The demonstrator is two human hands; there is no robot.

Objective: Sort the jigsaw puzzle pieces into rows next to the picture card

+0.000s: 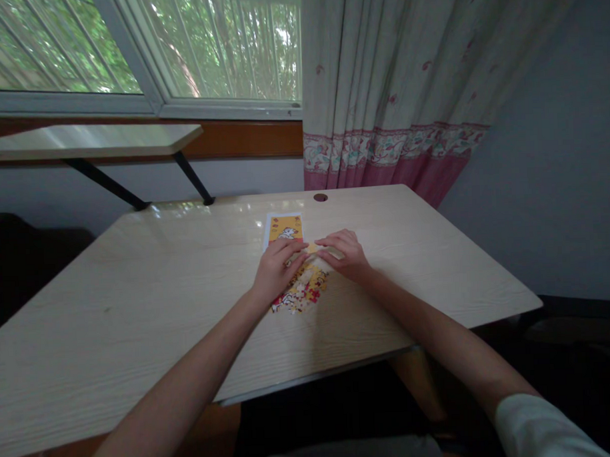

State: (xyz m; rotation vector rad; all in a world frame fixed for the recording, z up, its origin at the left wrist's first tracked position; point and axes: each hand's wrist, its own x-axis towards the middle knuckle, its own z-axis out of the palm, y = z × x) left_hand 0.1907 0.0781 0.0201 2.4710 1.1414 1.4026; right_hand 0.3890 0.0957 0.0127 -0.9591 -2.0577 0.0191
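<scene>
A yellow and orange picture card [285, 228] with a cartoon animal lies flat on the pale wooden desk [137, 294]. Just in front of it lies a patch of small jigsaw pieces [303, 292] in yellow, red and white. My left hand [277, 267] rests over the pieces, fingers curled and pressed down toward the middle. My right hand [344, 254] lies beside it, fingers reaching left so the fingertips of both hands nearly meet over a small pale piece [312, 249]. What the fingers pinch is too small to make out.
A round cable hole [320, 197] sits at the desk's far edge. A floral curtain [390, 85] hangs behind the desk at the right, a window [143, 47] at the left. A second tabletop [86, 139] on black legs stands under the window.
</scene>
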